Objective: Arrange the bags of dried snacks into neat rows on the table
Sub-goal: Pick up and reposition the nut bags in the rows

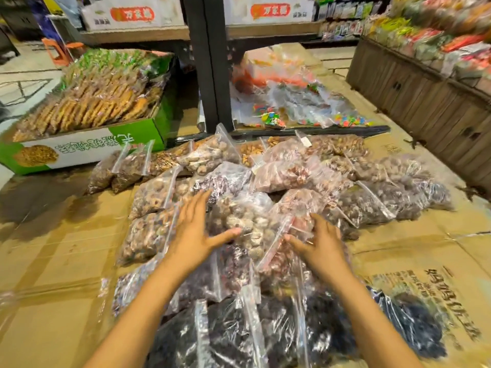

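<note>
Several clear zip bags of dried snacks lie heaped on a table covered in flattened cardboard [61, 261]. Brown and pale pieces fill the bags in the middle [244, 221], reddish ones lie further back [281, 173], and dark, almost black ones lie nearest me [239, 335]. My left hand [196, 229] is spread open, palm down, over the left side of the middle bag. My right hand [318, 243] rests with fingers apart on a bag of reddish-brown pieces [295, 208] just to its right. Neither hand is closed around a bag.
A green and white carton of golden biscuit packs [87, 144] stands at the back left. A dark metal post [210, 62] rises behind the heap, with bags of coloured sweets [271, 118] at its foot. A wooden display counter [425, 102] runs along the right.
</note>
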Available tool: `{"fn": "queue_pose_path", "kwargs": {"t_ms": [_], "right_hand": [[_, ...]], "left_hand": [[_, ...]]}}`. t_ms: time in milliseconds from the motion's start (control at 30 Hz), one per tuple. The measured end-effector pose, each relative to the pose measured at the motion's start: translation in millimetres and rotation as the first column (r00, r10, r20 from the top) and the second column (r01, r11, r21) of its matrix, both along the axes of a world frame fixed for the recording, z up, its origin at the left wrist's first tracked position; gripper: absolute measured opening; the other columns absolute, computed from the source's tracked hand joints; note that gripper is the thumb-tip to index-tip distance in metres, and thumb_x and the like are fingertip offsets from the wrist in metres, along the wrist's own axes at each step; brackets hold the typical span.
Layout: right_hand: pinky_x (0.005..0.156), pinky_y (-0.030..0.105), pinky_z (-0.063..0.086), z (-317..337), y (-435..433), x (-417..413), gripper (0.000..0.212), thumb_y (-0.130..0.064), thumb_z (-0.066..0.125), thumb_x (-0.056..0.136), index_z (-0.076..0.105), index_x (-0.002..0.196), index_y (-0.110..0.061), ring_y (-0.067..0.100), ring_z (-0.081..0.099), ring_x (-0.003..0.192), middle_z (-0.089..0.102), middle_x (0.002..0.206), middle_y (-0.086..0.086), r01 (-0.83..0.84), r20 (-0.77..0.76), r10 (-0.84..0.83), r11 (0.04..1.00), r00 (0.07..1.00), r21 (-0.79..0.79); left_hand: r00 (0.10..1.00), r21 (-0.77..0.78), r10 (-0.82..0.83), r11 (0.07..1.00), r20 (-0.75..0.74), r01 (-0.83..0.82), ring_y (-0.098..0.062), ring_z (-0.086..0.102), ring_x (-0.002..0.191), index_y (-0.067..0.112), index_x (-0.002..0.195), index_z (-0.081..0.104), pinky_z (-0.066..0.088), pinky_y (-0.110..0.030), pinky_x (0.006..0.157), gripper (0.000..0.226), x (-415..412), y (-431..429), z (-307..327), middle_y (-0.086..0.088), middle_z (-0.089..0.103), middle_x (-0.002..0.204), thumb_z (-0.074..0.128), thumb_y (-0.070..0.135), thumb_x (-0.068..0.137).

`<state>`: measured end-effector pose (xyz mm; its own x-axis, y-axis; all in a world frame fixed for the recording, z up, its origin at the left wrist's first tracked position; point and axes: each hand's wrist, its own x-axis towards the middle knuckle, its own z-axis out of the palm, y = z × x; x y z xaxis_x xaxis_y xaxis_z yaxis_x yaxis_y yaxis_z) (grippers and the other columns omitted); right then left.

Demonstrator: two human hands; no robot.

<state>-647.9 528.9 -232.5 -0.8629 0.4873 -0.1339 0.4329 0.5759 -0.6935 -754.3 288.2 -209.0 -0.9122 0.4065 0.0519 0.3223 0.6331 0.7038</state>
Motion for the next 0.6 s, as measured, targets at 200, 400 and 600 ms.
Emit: {"fn": "queue_pose_path", "kwargs": {"t_ms": [200, 400, 600], "right_hand": [[0.112, 0.046, 0.026, -8.7, 41.9, -22.3, 0.09, -0.066, 0.055, 0.077, 0.017, 0.147, -0.026, 0.026, 0.022, 0.141, 0.027, 0.15, 0.008, -0.088, 0.056, 0.087, 0.996, 0.995, 0.022], [0.114, 0.048, 0.024, -9.2, 88.1, -70.7, 0.085, -0.06, 0.057, 0.079, 0.024, 0.144, -0.016, 0.028, 0.017, 0.14, 0.028, 0.148, 0.012, -0.037, 0.024, 0.037, 0.999, 0.999, -0.018], [0.112, 0.046, 0.025, -8.1, 114.8, -94.7, 0.119, -0.09, 0.036, 0.051, 0.036, 0.141, -0.012, 0.03, 0.019, 0.137, 0.034, 0.147, 0.012, -0.3, 0.255, 0.255, 0.941, 0.933, 0.158]], "left_hand": [[0.983, -0.455, -0.168, 0.871, 0.078, 0.185, -0.03, -0.009, 0.146, 0.038, 0.149, 0.003, 0.005, -0.055, 0.117, 0.118, -24.0, 63.2, -6.9, 0.005, -0.006, 0.16, 0.04, 0.092, 0.051], [0.994, -0.509, -0.098, 0.854, 0.044, 0.107, -0.026, -0.008, 0.147, 0.035, 0.15, 0.0, 0.0, -0.048, 0.118, 0.11, -44.4, 93.5, -8.2, 0.002, -0.008, 0.16, 0.036, 0.089, 0.061], [0.989, -0.485, -0.146, 0.866, -0.016, 0.12, -0.023, -0.008, 0.147, 0.027, 0.152, 0.002, 0.001, -0.044, 0.119, 0.111, -76.6, 127.5, -4.4, -0.002, -0.001, 0.161, 0.033, 0.088, 0.063]]}}
